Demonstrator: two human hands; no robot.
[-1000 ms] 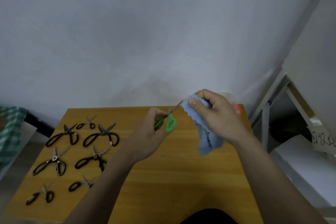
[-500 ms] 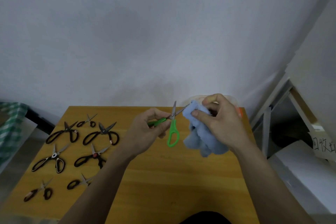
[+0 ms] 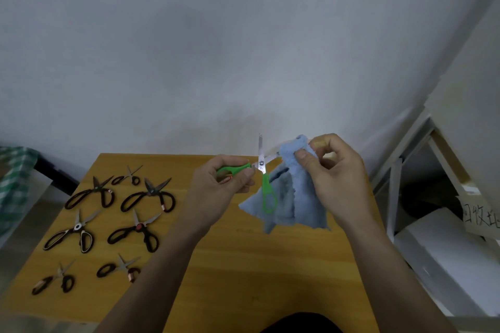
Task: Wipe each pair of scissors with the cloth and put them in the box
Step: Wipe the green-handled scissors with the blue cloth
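Note:
My left hand (image 3: 219, 186) grips one green handle of the green scissors (image 3: 263, 176), which are spread wide open above the wooden table (image 3: 243, 265). One blade points straight up; the other runs right into the blue cloth (image 3: 292, 197). My right hand (image 3: 335, 173) pinches the cloth around that blade between thumb and fingers. The free green handle loop hangs down in front of the cloth. Several black-handled scissors (image 3: 147, 194) lie in rows on the table's left side. The box is mostly hidden behind my right hand and the cloth.
A white metal shelf frame (image 3: 400, 178) stands right of the table, with white boxes (image 3: 443, 257) and a paper label with writing (image 3: 479, 216). A green checked fabric (image 3: 13, 178) is at the far left. A grey wall rises behind the table.
The green scissors have opened wider, one blade swinging up to vertical. My right hand has drawn the cloth along the other blade and the cloth now hangs spread out.

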